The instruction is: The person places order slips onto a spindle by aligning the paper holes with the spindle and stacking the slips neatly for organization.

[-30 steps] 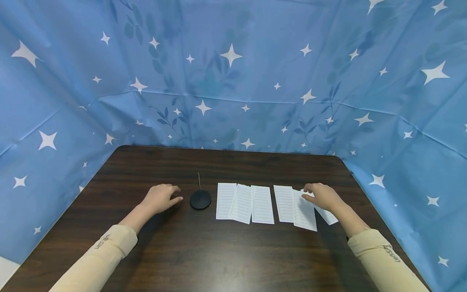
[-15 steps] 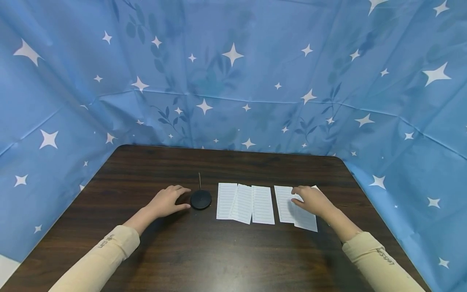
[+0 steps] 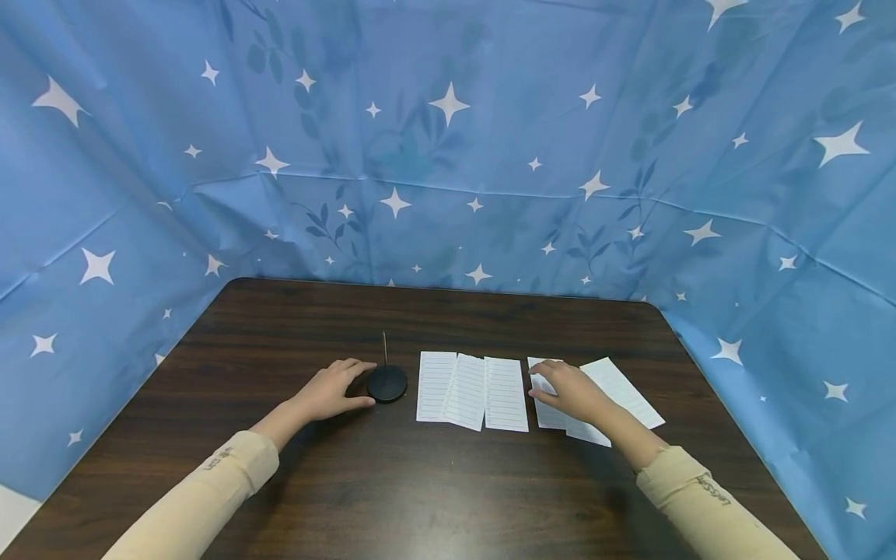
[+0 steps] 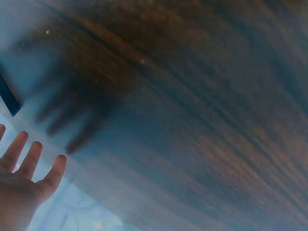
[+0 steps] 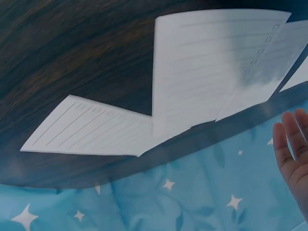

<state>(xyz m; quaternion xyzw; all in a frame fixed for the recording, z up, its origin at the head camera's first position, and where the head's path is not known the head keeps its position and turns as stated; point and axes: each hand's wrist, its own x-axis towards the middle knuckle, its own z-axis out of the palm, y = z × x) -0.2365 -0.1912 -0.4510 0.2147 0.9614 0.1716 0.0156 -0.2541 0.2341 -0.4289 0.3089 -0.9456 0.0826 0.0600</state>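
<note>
- Paper spike (image 3: 387, 385): a round black base with a thin upright spike, just left of centre in the lower half of the head view.
- Left hand (image 3: 336, 393): at the base's left side, thumb and fingers spread around its near-left edge, relaxed and gripping nothing; whether the fingertips touch it I cannot tell.
- Left trio of lined slips (image 3: 465, 393): right of the spike, near the lower centre; the middle slip is tilted and overlaps the leftmost one.
- Right trio of lined slips (image 3: 626, 391): right of centre; two overlap beneath the right hand, and the third lies slanted beside it, its corner pointing to the lower right.
- Right hand (image 3: 568, 391): over the right trio, partly hiding it; fingers extended and slightly bent, clasping nothing.
- Cream sleeves (image 3: 203, 490): entering from the lower left and lower right corners, dark lettering on both.
- Dark wood-grain table (image 3: 448, 482): fills the lower half.
- Blue curtain (image 3: 504, 140): white stars and leaf sprays across the upper half.
</note>
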